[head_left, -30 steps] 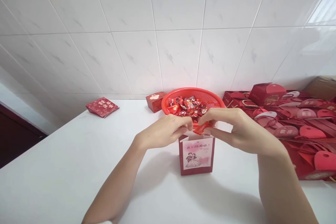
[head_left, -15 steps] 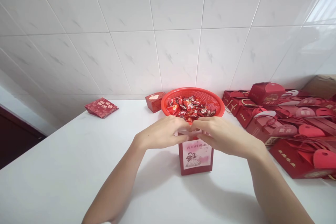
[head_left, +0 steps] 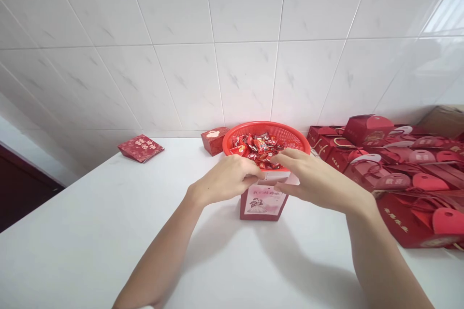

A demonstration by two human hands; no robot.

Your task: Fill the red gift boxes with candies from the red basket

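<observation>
A small red gift box (head_left: pixel 264 203) stands in front of me, its pale panel printed with a bride and groom. Its top is partly hidden by my hands. At the top left edge of the box, my left hand (head_left: pixel 226 178) has its thumb and fingers closed on the rim. My right hand (head_left: pixel 315 178) is on the right side, thumb and fingers spread apart, the thumb close to the box's upper edge. Just behind the box is a red plastic basket (head_left: pixel 304 147) of wrapped candies (head_left: pixel 261 147).
On the right, several red gift boxes (head_left: pixel 409 217) with handles are piled up, and a brown carton (head_left: pixel 445 120) shows behind them. A flat red packet (head_left: pixel 140 148) lies at the back left. Another red box (head_left: pixel 213 140) sits beside the basket, against the tiled wall (head_left: pixel 246 77).
The gift box has shifted slightly back and left, and now tilts a little. My right hand has moved right and its fingers have come away from my left hand.
</observation>
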